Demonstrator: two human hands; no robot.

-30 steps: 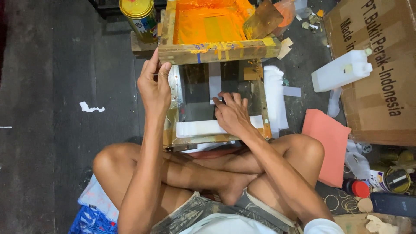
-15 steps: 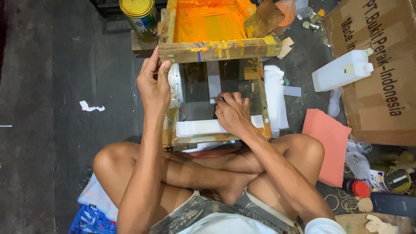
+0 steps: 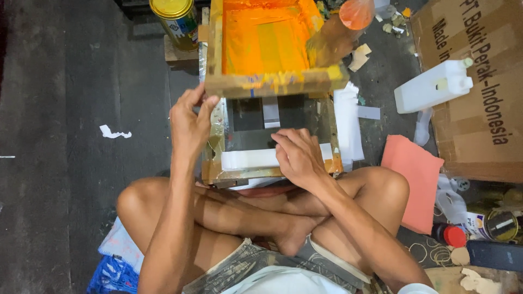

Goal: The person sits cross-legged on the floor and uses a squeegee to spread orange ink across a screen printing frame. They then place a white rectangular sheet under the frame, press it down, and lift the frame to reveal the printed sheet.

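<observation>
Since half a second back, only a small slide of the right hand [image 3: 297, 155] toward the knees; left hand [image 3: 189, 124] as before.

White strip [image 3: 245, 159] flat along the near edge of the board [image 3: 248, 117], between the knees and the raised screen [image 3: 267, 38]. Pinned there under the right palm, fingers spread flat and closed on nothing. Left fingertips up against the screen's near left corner; cannot tell whether pinching the rail or merely propping it.

Likely trouble:
- Skewed strip, from any sideways drag of the pressing palm, with nothing else seen to fix it.
- Screen down on the right knuckles, from a slip of the left fingers on a rail smeared with orange ink.
- Orange marks on the strip or on the paper stack [image 3: 346, 125] just beside the board, from drips off that low rail or from an inky fingertip.
- Tipped squeegee [image 3: 332, 38], leaning in the tilted screen's far right corner, from a jolt.

Farther out: yellow can [image 3: 174, 16] beyond the screen's left corner, white jug [image 3: 430, 90] on the carton [image 3: 479, 109] to the right, pink pad [image 3: 414, 174] beside the right knee.
</observation>
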